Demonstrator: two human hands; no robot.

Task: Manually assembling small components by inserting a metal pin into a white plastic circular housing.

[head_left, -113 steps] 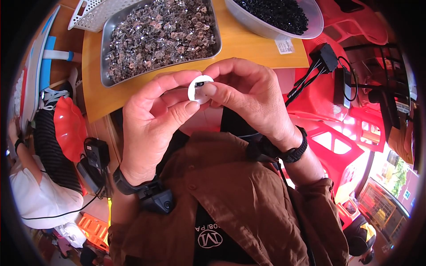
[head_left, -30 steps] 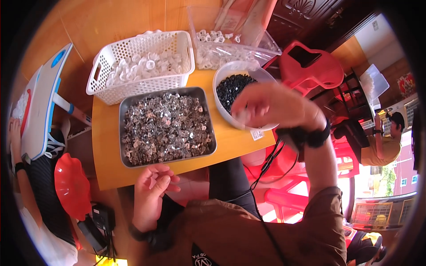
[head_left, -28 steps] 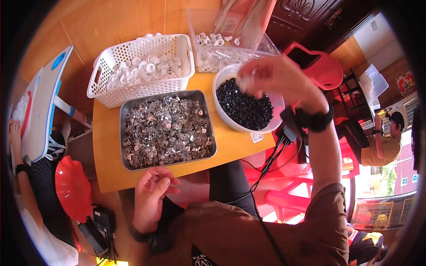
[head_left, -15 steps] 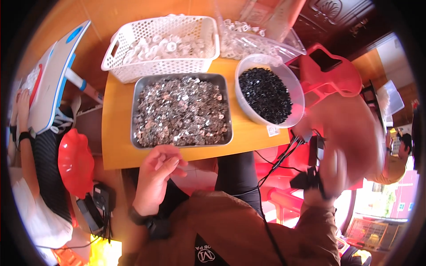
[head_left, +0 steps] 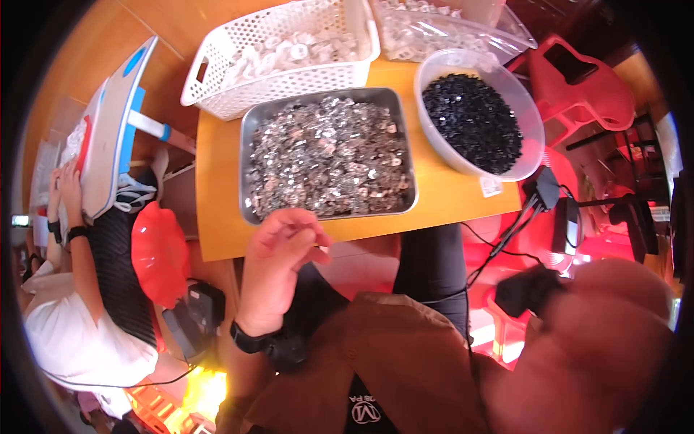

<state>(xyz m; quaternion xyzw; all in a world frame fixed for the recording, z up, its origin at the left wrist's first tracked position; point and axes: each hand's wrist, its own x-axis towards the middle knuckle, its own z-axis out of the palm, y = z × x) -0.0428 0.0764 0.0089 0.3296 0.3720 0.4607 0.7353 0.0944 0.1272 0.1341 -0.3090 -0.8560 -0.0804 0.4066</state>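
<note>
My left hand [head_left: 282, 264] is closed just off the near edge of the metal tray [head_left: 329, 219]. Its thumb and curled fingers come together in a pinch; anything between them is too small to make out. Heaped in the tray are many small shiny metal pieces [head_left: 325, 159]. My right hand [head_left: 607, 333] is a large blur at the lower right, close to the camera and away from the table, so its fingers cannot be read. Right of the tray stands a translucent plastic tub [head_left: 533, 137] of small black parts [head_left: 473, 123].
Behind the tray stands a white perforated basket [head_left: 289, 79] of white plastic parts. Beside it lies a clear plastic bag [head_left: 441, 40] with similar parts. Black cables [head_left: 506, 239] hang off the wooden table [head_left: 217, 217] at right. Red stool [head_left: 585, 87] right; another person's hands [head_left: 66, 188] far left.
My right hand has come down and nearer the camera at the right. The view has shifted, so the table things appear higher and further right. My left hand stays pinched by the tray.
</note>
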